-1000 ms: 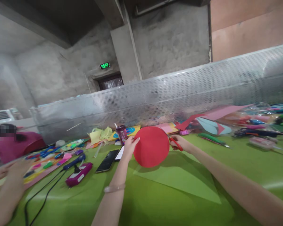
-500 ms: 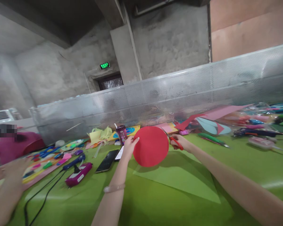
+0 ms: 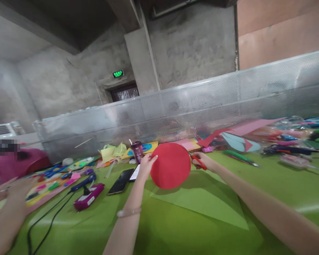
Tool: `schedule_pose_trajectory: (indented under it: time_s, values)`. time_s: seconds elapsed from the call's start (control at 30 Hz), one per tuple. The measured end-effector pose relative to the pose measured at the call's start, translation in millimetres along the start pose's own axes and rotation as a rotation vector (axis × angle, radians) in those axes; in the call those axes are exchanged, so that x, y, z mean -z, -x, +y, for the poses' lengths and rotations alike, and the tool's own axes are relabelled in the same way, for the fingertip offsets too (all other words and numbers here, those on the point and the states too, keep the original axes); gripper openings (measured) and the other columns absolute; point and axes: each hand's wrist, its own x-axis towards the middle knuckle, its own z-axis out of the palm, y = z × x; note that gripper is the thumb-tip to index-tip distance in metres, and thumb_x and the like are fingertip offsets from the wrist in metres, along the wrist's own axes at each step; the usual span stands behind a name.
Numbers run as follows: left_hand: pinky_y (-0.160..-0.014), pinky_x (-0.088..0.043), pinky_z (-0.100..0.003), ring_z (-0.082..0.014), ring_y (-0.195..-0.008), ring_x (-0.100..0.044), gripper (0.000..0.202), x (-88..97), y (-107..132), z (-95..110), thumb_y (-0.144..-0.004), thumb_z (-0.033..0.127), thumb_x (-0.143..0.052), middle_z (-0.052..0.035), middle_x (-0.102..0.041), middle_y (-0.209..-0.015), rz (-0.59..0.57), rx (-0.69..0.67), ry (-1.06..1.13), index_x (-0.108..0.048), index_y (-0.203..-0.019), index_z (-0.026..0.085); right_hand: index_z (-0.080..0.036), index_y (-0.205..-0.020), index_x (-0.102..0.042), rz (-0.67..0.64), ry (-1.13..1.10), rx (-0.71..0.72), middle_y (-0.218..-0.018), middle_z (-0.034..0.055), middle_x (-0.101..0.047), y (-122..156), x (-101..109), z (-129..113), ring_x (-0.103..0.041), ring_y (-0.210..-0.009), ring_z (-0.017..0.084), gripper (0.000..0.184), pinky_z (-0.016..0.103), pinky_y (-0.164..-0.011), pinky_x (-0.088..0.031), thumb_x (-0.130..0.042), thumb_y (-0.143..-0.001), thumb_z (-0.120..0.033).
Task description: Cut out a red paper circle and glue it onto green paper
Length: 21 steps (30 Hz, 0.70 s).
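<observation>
red paper disc [image 3: 170,165] | round, flat, held upright above green table | red-handled scissors [image 3: 198,161] at its right edge

Green table [image 3: 175,230] is a proper mess: a lighter green sheet [image 3: 202,203] lies flat mid-table, two phones [image 3: 121,181] sit side by side left of it, and a purple tool [image 3: 89,197] with a black cable [image 3: 50,221] is further left. A purple cup [image 3: 137,151] stands behind the phones, with yellow scraps [image 3: 113,152] and pink paper [image 3: 252,125] along the mesh barrier [image 3: 202,102]. A person in magenta [image 3: 16,164] is at far left, and a green exit sign [image 3: 118,74] glows over the door.
</observation>
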Motion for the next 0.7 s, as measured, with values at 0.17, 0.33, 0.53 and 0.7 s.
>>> schedule_pose_trajectory:
  time_s: [0.17, 0.33, 0.53, 0.7]
  values:
    - [-0.077, -0.045, -0.035, -0.0206, -0.079, -0.061, 0.025, -0.2, -0.1, -0.2, -0.063, 0.032, -0.063, -0.0069, -0.067, -0.082, -0.005, 0.005, 0.010, -0.059, -0.082, 0.016, -0.014, -0.077, -0.054, 0.023, -0.023, 0.040, -0.060, -0.0047, -0.051, 0.8, -0.5, -2.9, -0.048, -0.047, 0.006, 0.010, 0.019, -0.045, -0.041, -0.052, -0.078, -0.023]
    - [-0.077, -0.045, -0.035, -0.0203, -0.078, -0.062, 0.025, -0.6, 0.5, 1.1, -0.064, 0.031, -0.063, -0.0064, -0.067, -0.081, -0.011, 0.010, 0.019, -0.059, -0.082, 0.016, -0.017, -0.065, -0.049, 0.065, -0.045, 0.057, -0.050, -0.0070, -0.044, 4.6, -3.1, -11.2, -0.042, -0.041, 0.006, 0.005, 0.019, -0.042, -0.039, -0.053, -0.063, -0.018]
    - [-0.077, -0.045, -0.036, -0.0202, -0.078, -0.062, 0.024, -0.7, 0.8, 1.2, -0.064, 0.031, -0.063, -0.0065, -0.067, -0.081, -0.008, 0.007, 0.022, -0.059, -0.082, 0.015, -0.017, -0.068, -0.050, 0.057, -0.027, 0.066, -0.053, -0.0056, -0.045, 7.0, -3.6, -15.3, -0.043, -0.044, 0.007, 0.007, 0.019, -0.044, -0.041, -0.050, -0.061, -0.020]
    - [-0.078, -0.045, -0.036, -0.0205, -0.079, -0.061, 0.027, 0.4, -0.1, 0.0, -0.064, 0.031, -0.063, -0.0072, -0.067, -0.083, -0.010, 0.001, 0.029, -0.059, -0.084, 0.015, -0.017, -0.067, -0.048, 0.051, -0.008, 0.071, -0.052, -0.0057, -0.043, 5.4, -2.8, -12.5, -0.042, -0.043, 0.006, 0.006, 0.019, -0.043, -0.040, -0.049, -0.062, -0.020]
